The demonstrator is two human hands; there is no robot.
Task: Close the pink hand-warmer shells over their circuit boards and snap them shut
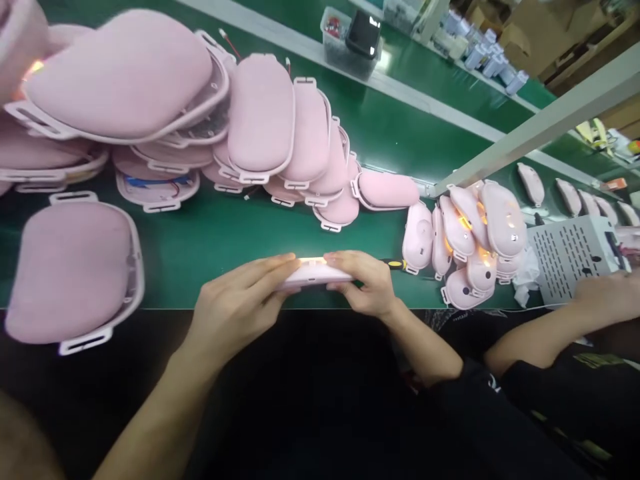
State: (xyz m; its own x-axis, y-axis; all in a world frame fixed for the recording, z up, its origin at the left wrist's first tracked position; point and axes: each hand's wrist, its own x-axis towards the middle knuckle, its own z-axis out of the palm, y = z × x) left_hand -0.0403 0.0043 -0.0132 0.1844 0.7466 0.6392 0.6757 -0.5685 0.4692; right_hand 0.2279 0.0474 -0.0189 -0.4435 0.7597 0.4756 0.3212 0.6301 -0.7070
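Observation:
A pink oval device [314, 273] with strap loops on its kind is held edge-on between both hands, just above the front edge of the green table [240, 247]. An orange-yellow light glows along its top edge. My left hand [245, 297] grips its left end, fingers on top and thumb below. At the right end, my right hand [365, 280] pinches it, fingers above and thumb underneath. Just beyond my right hand lies a screwdriver [397, 265] with a yellow and black handle, partly hidden by that hand.
Stacked pink padded shells [263, 120] fill the left and back; one shell [75, 267] overhangs the front edge. On the right are assembled pink devices [457, 227], some lit, a grey perforated metal box [570, 253] and a co-worker's arm [555, 333]. A slanting metal post [540, 120] rises behind.

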